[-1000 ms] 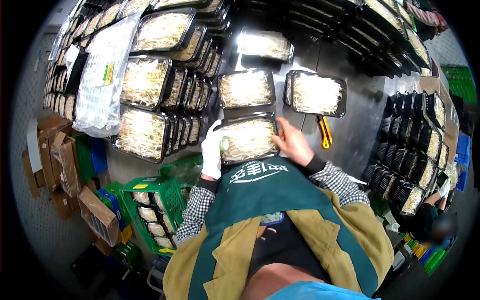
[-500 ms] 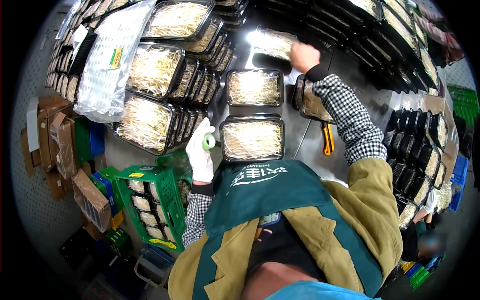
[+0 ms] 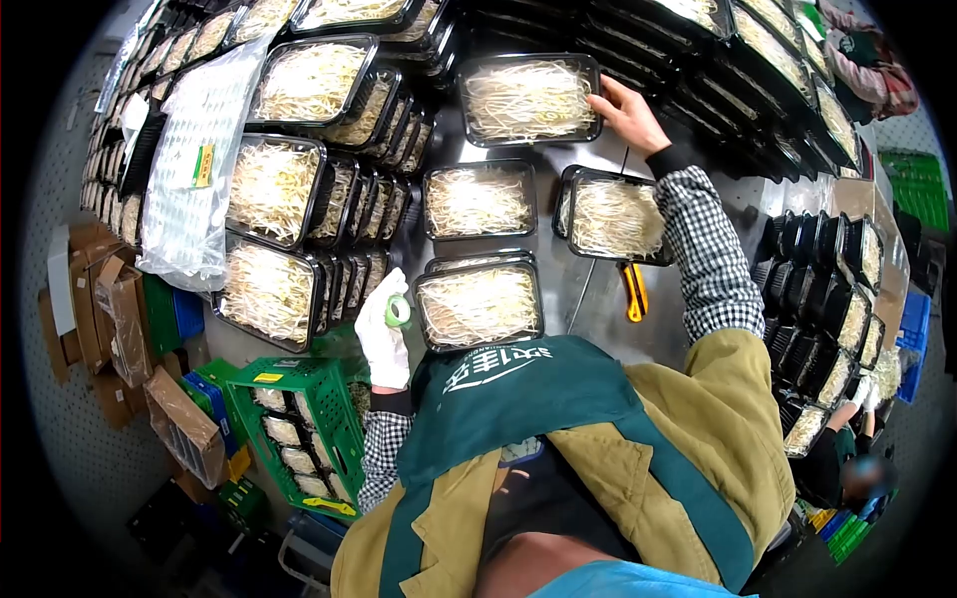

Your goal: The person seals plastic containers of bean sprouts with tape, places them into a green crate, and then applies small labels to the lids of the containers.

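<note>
My bare right hand (image 3: 635, 118) grips the right end of a black tray of bean sprouts (image 3: 528, 98) at the far side of the metal table. My left hand (image 3: 383, 334), in a white glove, is closed around a roll of green tape (image 3: 398, 310). Just right of that hand, a tray of sprouts (image 3: 478, 304) rests partly over another by my apron. Between it and the gripped tray lies another sprout tray (image 3: 480, 199). Under my right forearm, two stacked trays (image 3: 610, 217) stand slightly askew.
Stacks of sprout trays (image 3: 274, 189) rise on the left, partly under a clear plastic bag (image 3: 194, 174). More dark stacks (image 3: 698, 85) stand far right. A yellow box cutter (image 3: 635, 292) lies on the table (image 3: 588, 299). A green crate (image 3: 299, 429) sits lower left; a co-worker's gloved hands (image 3: 865, 392) show at right.
My right hand, a fist over the far tray before, now has its fingers on that tray's right end. The tray looks larger and nearer. The view has shifted slightly; my left hand keeps the tape.
</note>
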Demonstrator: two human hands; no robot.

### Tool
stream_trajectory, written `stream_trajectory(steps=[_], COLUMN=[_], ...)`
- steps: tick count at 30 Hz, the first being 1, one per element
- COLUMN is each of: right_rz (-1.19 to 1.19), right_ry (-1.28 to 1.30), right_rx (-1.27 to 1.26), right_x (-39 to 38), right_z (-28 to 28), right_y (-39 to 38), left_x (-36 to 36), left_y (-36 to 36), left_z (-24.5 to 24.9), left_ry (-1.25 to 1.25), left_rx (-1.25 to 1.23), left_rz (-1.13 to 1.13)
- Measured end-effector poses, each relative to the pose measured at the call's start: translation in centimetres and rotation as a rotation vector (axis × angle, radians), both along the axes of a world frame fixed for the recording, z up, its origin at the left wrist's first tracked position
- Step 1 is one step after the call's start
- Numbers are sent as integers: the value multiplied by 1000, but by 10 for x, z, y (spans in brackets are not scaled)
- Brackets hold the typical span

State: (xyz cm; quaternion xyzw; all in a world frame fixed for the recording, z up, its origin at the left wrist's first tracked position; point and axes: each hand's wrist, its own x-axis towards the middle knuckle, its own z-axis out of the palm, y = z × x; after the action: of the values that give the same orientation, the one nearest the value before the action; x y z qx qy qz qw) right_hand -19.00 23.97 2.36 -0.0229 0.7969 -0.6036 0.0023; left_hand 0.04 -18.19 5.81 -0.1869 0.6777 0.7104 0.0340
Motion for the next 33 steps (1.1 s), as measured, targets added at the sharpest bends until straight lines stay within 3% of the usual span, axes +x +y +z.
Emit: stream_trajectory(steps=[2, 4, 8, 9, 11, 12, 14, 16, 18, 21, 22, 23, 24, 26, 28, 31, 33], right_rz=[22, 124, 187, 241, 190, 156, 151, 50, 36, 267, 314, 329, 315, 216, 137, -41, -76], right_ry=[-216, -275, -366, -421, -195, -39, 12, 112, 250, -456, -633, -428, -454, -496, -609, -560, -462], right_rx=[-126, -236, -228, -94, 282, 521, 729, 922, 806, 495, 424, 490, 389, 191, -40, 142, -40], right_x=[18, 28, 59, 62, 67, 72, 81, 103, 123, 173, 185, 208, 224, 249, 254, 266, 284], right_z=[32, 31, 30, 20, -6, -2, 1, 43, 62, 95, 91, 44, 10, -42, -69, -41, -54], right_y=[-12, -28, -85, -91, -107, -114, -119, -128, -118, -107, -105, -97, -100, -117, -140, -166, -173], left_x=[-2, -7, -10, -8, -4, -1, 5, 14, 25, 34, 33, 35, 36, 39, 36, 40, 40], left_y=[4, 4, 10, 9, 8, 6, -3, -12, -20, -30, -30, -34, -35, -41, -35, -41, -50], left_z=[-1, -7, -3, -4, 0, 1, -6, -13, -15, -30, -30, -42, -52, -73, -63, -61, -66], left_ry=[58, 76, 85, 122, 79, 102, 111, 122, 48, -185, -263, -264, -238, 93, 178, 141, 100], left_rx=[-89, -16, 20, -13, 6, -17, -33, -53, 130, 504, 590, 648, 707, -203, -501, -325, -177], left_rz=[-62, -78, -56, -70, -34, -40, -18, 19, 36, 151, 168, 133, 133, -320, -397, -454, -503])
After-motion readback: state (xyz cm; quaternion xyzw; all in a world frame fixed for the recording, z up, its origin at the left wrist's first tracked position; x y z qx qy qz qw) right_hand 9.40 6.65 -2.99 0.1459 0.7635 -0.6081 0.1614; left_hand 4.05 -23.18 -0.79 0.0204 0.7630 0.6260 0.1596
